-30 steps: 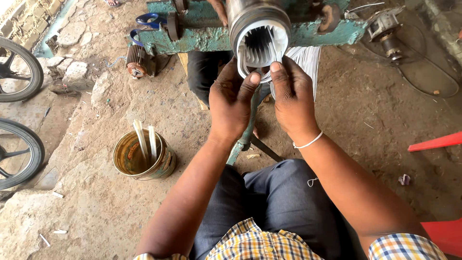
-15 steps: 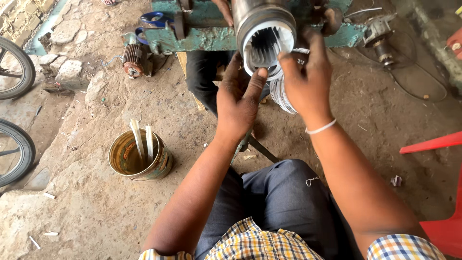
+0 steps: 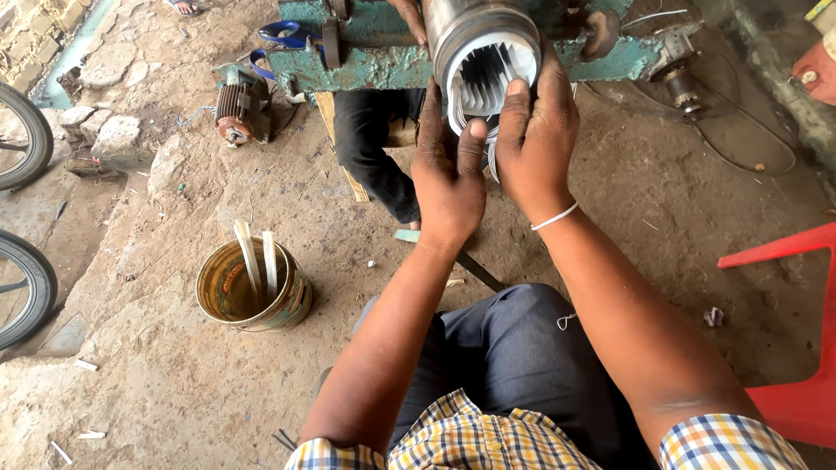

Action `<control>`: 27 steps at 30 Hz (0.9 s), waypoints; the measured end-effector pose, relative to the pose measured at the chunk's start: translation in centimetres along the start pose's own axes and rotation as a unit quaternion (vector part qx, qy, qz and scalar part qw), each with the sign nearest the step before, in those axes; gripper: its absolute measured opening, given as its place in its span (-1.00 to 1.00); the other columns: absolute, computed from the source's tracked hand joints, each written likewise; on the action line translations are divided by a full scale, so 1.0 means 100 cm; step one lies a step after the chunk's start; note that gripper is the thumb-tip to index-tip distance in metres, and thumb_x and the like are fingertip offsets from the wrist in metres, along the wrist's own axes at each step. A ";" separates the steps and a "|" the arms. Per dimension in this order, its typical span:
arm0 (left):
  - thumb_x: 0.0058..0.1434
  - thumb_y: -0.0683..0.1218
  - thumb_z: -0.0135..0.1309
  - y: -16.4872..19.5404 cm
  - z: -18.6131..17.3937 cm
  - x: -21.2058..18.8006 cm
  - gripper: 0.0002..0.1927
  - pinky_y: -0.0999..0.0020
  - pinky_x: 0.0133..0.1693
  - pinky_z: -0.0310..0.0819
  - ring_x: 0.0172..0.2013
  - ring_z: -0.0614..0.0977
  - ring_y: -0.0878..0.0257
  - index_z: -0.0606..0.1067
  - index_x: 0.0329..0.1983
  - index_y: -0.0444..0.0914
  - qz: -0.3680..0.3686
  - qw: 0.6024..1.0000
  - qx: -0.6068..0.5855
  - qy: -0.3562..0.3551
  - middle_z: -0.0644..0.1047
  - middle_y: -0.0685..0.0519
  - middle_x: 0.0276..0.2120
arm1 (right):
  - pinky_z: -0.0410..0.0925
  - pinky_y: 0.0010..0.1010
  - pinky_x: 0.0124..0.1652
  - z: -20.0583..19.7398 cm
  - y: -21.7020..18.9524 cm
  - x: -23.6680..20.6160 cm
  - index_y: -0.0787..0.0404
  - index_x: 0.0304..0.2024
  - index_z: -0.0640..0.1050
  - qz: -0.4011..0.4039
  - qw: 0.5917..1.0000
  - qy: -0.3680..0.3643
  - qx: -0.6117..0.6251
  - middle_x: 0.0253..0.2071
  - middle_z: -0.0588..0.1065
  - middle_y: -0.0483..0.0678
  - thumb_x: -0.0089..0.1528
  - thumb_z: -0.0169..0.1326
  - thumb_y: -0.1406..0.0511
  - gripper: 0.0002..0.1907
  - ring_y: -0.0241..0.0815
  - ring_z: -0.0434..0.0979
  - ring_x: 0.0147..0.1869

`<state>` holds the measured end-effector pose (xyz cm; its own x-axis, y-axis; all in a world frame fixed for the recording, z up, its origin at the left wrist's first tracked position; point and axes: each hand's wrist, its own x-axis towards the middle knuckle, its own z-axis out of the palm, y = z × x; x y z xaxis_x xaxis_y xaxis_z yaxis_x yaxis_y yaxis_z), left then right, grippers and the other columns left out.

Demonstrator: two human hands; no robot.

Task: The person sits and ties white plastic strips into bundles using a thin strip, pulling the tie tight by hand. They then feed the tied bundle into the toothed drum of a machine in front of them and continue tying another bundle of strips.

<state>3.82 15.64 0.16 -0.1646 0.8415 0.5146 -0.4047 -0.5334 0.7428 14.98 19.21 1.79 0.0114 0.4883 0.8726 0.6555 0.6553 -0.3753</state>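
A metal cylinder, a motor stator (image 3: 484,45), faces me from a green bench (image 3: 366,54), with white strips lining its inner slots. My left hand (image 3: 448,174) presses its fingers against the stator's lower left rim. My right hand (image 3: 534,130) cups the lower right rim, a finger at the opening, a white band on its wrist. Loops of thin wire (image 3: 492,155) hang between the two hands under the rim. Another person's hand (image 3: 409,16) rests on the bench behind the stator, and that person's dark trouser leg (image 3: 374,148) stands below it.
A round tin (image 3: 251,287) with two white strips stands on the dirt floor at left. A small electric motor (image 3: 237,111) lies by the bench, another (image 3: 679,83) with cables at right. Bicycle wheels (image 3: 22,278) at the left edge. A red plastic chair (image 3: 797,365) at right.
Both hands have risen with the view and closed in around the stator's mouth. The right hand has shifted from below the opening to the right rim.
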 end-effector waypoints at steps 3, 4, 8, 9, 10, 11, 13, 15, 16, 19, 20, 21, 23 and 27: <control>0.51 -0.14 -0.02 0.001 -0.007 0.004 -0.26 0.30 0.33 0.32 0.33 0.41 0.17 -0.06 0.62 -0.38 -0.050 0.998 -0.044 -0.015 0.35 -0.16 0.39 | 0.42 -0.07 0.30 -0.003 0.004 0.002 0.35 0.42 0.28 0.010 0.999 -0.026 0.040 0.25 0.50 0.22 0.56 -0.16 0.28 -0.57 0.19 0.58 0.33; 0.51 -0.14 -0.04 0.001 -0.010 0.006 -0.27 0.31 0.34 0.29 0.35 0.39 0.18 -0.08 0.62 -0.36 -0.071 0.996 -0.049 -0.021 0.32 -0.13 0.40 | 0.41 -0.07 0.30 -0.003 0.005 0.002 0.35 0.42 0.28 0.007 0.999 -0.027 0.033 0.26 0.49 0.22 0.56 -0.15 0.28 -0.57 0.19 0.57 0.34; 0.55 -0.12 -0.04 -0.008 -0.008 0.007 -0.29 0.29 0.41 0.24 0.40 0.37 0.19 -0.04 0.62 -0.38 -0.001 0.998 -0.055 -0.030 0.30 -0.10 0.45 | 0.37 -0.04 0.32 -0.001 0.004 0.001 0.35 0.42 0.27 -0.012 1.000 -0.012 -0.021 0.28 0.46 0.22 0.54 -0.13 0.26 -0.55 0.19 0.52 0.36; 0.54 -0.12 -0.03 -0.011 -0.005 0.006 -0.30 0.28 0.40 0.25 0.38 0.38 0.18 -0.02 0.62 -0.39 0.010 0.999 -0.045 -0.013 0.31 -0.11 0.44 | 0.35 -0.02 0.33 0.000 0.003 0.000 0.35 0.42 0.27 -0.020 0.999 -0.003 -0.041 0.29 0.46 0.23 0.53 -0.12 0.26 -0.54 0.20 0.51 0.36; 0.54 -0.12 -0.03 -0.014 -0.002 0.006 -0.31 0.27 0.39 0.27 0.37 0.39 0.17 0.00 0.62 -0.39 0.020 0.999 -0.033 0.004 0.32 -0.12 0.44 | 0.35 -0.05 0.33 0.001 0.002 0.000 0.36 0.43 0.25 -0.020 0.999 -0.006 -0.032 0.30 0.44 0.23 0.54 -0.12 0.26 -0.54 0.19 0.50 0.35; 0.54 -0.11 -0.02 -0.017 0.000 0.005 -0.31 0.27 0.38 0.28 0.36 0.40 0.16 0.02 0.61 -0.40 0.029 0.999 -0.021 0.021 0.32 -0.13 0.43 | 0.35 -0.09 0.32 0.002 0.001 -0.001 0.36 0.44 0.24 -0.019 0.999 -0.009 -0.024 0.32 0.43 0.24 0.55 -0.13 0.27 -0.54 0.19 0.49 0.35; 0.54 -0.10 -0.04 -0.019 0.002 0.002 -0.32 0.27 0.33 0.32 0.31 0.43 0.16 0.03 0.62 -0.39 0.021 0.999 -0.017 0.035 0.34 -0.14 0.42 | 0.35 -0.11 0.33 0.001 0.000 -0.003 0.36 0.46 0.22 -0.015 1.000 -0.018 -0.012 0.34 0.41 0.25 0.57 -0.14 0.27 -0.54 0.19 0.48 0.37; 0.56 -0.10 -0.08 -0.017 0.002 0.001 -0.34 0.29 0.33 0.33 0.32 0.43 0.18 0.02 0.62 -0.38 0.030 0.998 0.028 0.042 0.34 -0.14 0.43 | 0.35 -0.08 0.37 -0.001 0.000 -0.002 0.36 0.46 0.22 -0.021 1.000 -0.018 -0.005 0.35 0.40 0.25 0.56 -0.14 0.27 -0.53 0.20 0.48 0.41; 0.58 -0.10 -0.10 -0.015 0.000 0.001 -0.35 0.31 0.36 0.32 0.35 0.42 0.19 0.01 0.62 -0.37 0.035 0.996 0.071 0.039 0.33 -0.13 0.44 | 0.35 -0.08 0.36 -0.002 0.001 -0.002 0.36 0.45 0.23 -0.008 1.000 -0.022 0.000 0.34 0.41 0.25 0.55 -0.14 0.27 -0.54 0.20 0.48 0.41; 0.58 -0.12 -0.11 -0.008 -0.003 -0.001 -0.32 0.34 0.42 0.23 0.41 0.36 0.21 -0.08 0.63 -0.35 0.012 1.000 0.012 -0.009 0.27 -0.10 0.47 | 0.36 -0.09 0.34 -0.001 0.001 -0.002 0.35 0.43 0.25 0.031 0.999 -0.036 0.022 0.32 0.43 0.23 0.53 -0.15 0.27 -0.53 0.17 0.49 0.39; 0.58 -0.12 -0.10 -0.007 -0.002 0.000 -0.29 0.34 0.43 0.20 0.42 0.33 0.22 -0.12 0.64 -0.34 0.003 0.999 -0.040 -0.035 0.25 -0.09 0.48 | 0.36 -0.09 0.35 0.000 0.000 -0.002 0.35 0.44 0.24 0.037 0.998 -0.034 0.037 0.31 0.44 0.22 0.53 -0.16 0.26 -0.53 0.16 0.49 0.39; 0.56 -0.14 -0.10 -0.007 0.000 0.000 -0.28 0.33 0.41 0.22 0.40 0.35 0.21 -0.13 0.64 -0.34 0.000 0.999 -0.039 -0.024 0.26 -0.11 0.45 | 0.36 -0.09 0.36 0.001 -0.001 -0.003 0.35 0.44 0.24 0.046 0.997 -0.035 0.054 0.31 0.44 0.21 0.53 -0.17 0.26 -0.53 0.14 0.50 0.39; 0.53 -0.16 -0.09 -0.007 0.004 0.000 -0.27 0.29 0.36 0.26 0.35 0.38 0.17 -0.14 0.63 -0.35 -0.008 0.999 -0.036 -0.004 0.30 -0.14 0.41 | 0.35 -0.06 0.34 -0.004 0.002 0.000 0.33 0.43 0.24 0.054 0.995 -0.049 0.061 0.30 0.43 0.21 0.54 -0.11 0.20 -0.51 0.15 0.49 0.38; 0.55 -0.17 -0.11 -0.010 0.003 0.001 -0.31 0.30 0.39 0.24 0.36 0.38 0.17 -0.08 0.63 -0.37 0.016 0.999 -0.045 0.006 0.32 -0.15 0.41 | 0.29 0.04 0.34 -0.046 0.035 0.020 0.23 0.25 0.31 -0.004 0.994 -0.025 -0.108 0.23 0.44 0.19 0.57 -0.14 0.10 -0.62 0.20 0.46 0.37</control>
<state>4.52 16.25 -0.38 -0.1889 0.8251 0.5325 -0.4784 -0.5509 0.6839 20.76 19.79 3.63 -0.0290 0.5158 0.8562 0.8023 0.5229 -0.2879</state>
